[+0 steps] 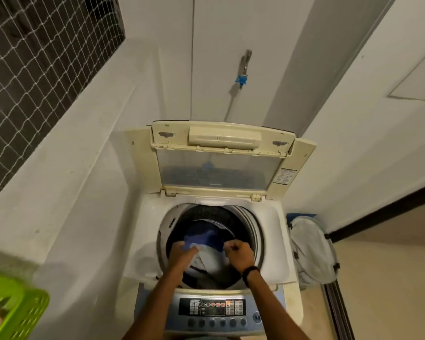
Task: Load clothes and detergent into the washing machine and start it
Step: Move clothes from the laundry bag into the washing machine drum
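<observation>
With lid (219, 165) propped up at the far side, both reaching into drum (253, 231): left hand (182, 252) pinching blue cloth (201, 238), right hand (238, 253) fisted on pale cloth (212, 262), pushing the load down

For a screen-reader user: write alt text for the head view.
Both hands, left hand and right hand, reach into the open washing machine drum over blue and white clothes; its lid is up.

The tan floor (378, 278) carries the washing machine (284, 241); a mesh laundry hamper (312, 251) stands just right of the machine, touching its side.
</observation>
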`<state>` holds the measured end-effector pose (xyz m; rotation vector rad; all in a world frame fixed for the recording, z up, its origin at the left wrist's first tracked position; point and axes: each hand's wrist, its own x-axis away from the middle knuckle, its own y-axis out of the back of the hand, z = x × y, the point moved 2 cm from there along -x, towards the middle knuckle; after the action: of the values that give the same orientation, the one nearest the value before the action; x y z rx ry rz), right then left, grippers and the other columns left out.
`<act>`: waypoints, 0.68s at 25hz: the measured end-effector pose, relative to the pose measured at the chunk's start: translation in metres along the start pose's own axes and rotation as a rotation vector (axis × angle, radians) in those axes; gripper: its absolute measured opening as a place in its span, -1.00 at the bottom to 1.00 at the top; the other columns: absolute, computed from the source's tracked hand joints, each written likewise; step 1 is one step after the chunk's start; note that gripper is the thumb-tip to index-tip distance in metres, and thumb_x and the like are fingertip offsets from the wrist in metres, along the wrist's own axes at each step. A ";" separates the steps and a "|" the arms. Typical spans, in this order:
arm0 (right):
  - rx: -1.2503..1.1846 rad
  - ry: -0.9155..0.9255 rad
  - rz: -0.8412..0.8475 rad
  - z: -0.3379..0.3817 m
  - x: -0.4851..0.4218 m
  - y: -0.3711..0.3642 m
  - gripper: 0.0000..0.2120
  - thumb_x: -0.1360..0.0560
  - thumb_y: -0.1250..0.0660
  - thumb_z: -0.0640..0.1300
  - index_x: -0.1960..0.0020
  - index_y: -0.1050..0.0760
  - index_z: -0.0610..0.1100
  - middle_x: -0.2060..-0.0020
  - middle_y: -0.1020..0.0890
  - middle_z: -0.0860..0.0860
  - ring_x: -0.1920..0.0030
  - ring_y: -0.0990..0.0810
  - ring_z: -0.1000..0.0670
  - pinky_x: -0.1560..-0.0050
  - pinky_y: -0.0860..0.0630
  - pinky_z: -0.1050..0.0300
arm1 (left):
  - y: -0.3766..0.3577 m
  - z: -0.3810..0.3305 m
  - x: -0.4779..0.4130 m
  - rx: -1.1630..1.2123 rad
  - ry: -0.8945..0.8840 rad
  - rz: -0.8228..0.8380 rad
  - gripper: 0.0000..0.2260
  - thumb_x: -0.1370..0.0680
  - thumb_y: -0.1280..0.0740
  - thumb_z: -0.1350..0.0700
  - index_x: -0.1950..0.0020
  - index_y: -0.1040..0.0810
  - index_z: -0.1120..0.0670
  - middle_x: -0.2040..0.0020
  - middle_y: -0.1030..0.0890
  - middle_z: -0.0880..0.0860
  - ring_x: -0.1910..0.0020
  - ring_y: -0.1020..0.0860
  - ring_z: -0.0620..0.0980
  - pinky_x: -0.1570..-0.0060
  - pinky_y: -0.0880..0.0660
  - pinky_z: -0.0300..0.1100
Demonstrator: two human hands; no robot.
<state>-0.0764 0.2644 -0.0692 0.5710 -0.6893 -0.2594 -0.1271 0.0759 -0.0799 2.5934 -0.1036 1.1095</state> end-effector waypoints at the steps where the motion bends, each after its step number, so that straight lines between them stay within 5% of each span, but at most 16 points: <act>1: -0.110 -0.043 0.020 -0.001 0.000 -0.002 -0.82 -0.40 -0.32 -0.16 0.34 -0.61 -0.02 0.34 -0.62 -0.06 0.29 -0.56 -0.06 0.22 -0.54 0.00 | -0.003 -0.006 0.001 0.118 0.037 0.050 -0.80 -0.48 -0.47 0.10 0.00 -0.56 0.16 0.20 -0.56 0.12 0.26 -0.59 0.09 0.25 -0.51 -0.14; 4: -0.612 -0.219 0.079 0.015 -0.006 -0.001 -0.89 -0.43 -0.33 -0.27 0.19 -0.62 -0.14 0.29 -0.59 -0.17 0.36 -0.52 -0.05 0.35 -0.46 0.11 | -0.011 -0.027 0.001 0.407 0.162 0.232 -0.92 -0.56 -0.37 0.12 0.11 -0.53 0.09 0.20 -0.55 0.08 0.28 -0.53 0.01 0.30 -0.49 -0.19; 6: -0.811 -0.294 0.122 0.029 -0.023 0.000 -0.87 -0.51 -0.34 -0.27 -0.04 -0.59 -0.24 0.21 -0.64 -0.15 0.28 -0.60 -0.04 0.22 -0.57 0.09 | -0.014 -0.043 -0.009 0.555 0.215 0.295 -0.94 -0.57 -0.36 0.13 0.02 -0.58 0.11 0.01 -0.61 0.12 0.03 -0.59 0.08 -0.02 -0.55 -0.08; 8: -0.955 -0.322 0.174 0.042 -0.045 -0.005 -0.77 -0.53 -0.37 -0.20 -0.15 -0.56 -0.26 0.16 -0.66 -0.12 0.19 -0.64 -0.03 0.06 -0.62 0.07 | -0.017 -0.058 -0.022 0.651 0.238 0.309 -0.87 -0.57 -0.37 0.12 -0.08 -0.59 0.12 -0.14 -0.58 0.16 -0.15 -0.56 0.12 -0.25 -0.47 -0.03; 12: -1.157 -0.381 0.212 0.063 -0.080 -0.013 -0.60 -0.53 -0.38 -0.07 -0.30 -0.48 -0.22 -0.15 -0.58 -0.16 -0.25 -0.55 -0.11 -0.32 -0.48 -0.03 | -0.031 -0.083 -0.048 0.770 0.272 0.328 -0.73 -0.54 -0.41 0.07 -0.19 -0.56 0.17 -0.25 -0.54 0.17 -0.25 -0.51 0.12 -0.32 -0.43 -0.05; 15: -1.225 -0.404 0.196 0.074 -0.110 -0.014 -0.50 -0.54 -0.35 0.00 -0.42 -0.39 -0.17 -0.34 -0.43 -0.12 -0.43 -0.36 -0.13 -0.42 -0.36 -0.04 | -0.044 -0.097 -0.071 0.812 0.297 0.314 -0.75 -0.53 -0.43 0.06 -0.10 -0.53 0.18 -0.29 -0.48 0.17 -0.37 -0.44 0.13 -0.37 -0.40 -0.03; 17: -1.288 -0.408 0.175 0.075 -0.131 -0.017 -0.49 -0.55 -0.34 0.00 -0.43 -0.37 -0.20 -0.36 -0.43 -0.09 -0.44 -0.34 -0.11 -0.44 -0.33 -0.01 | -0.052 -0.104 -0.086 0.834 0.300 0.293 -0.65 -0.52 -0.45 0.03 -0.20 -0.50 0.19 -0.31 -0.47 0.17 -0.39 -0.42 0.13 -0.38 -0.39 -0.02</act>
<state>-0.2246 0.2730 -0.1002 -0.7887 -0.8022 -0.5879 -0.2496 0.1532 -0.0875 3.1195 0.0705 1.9757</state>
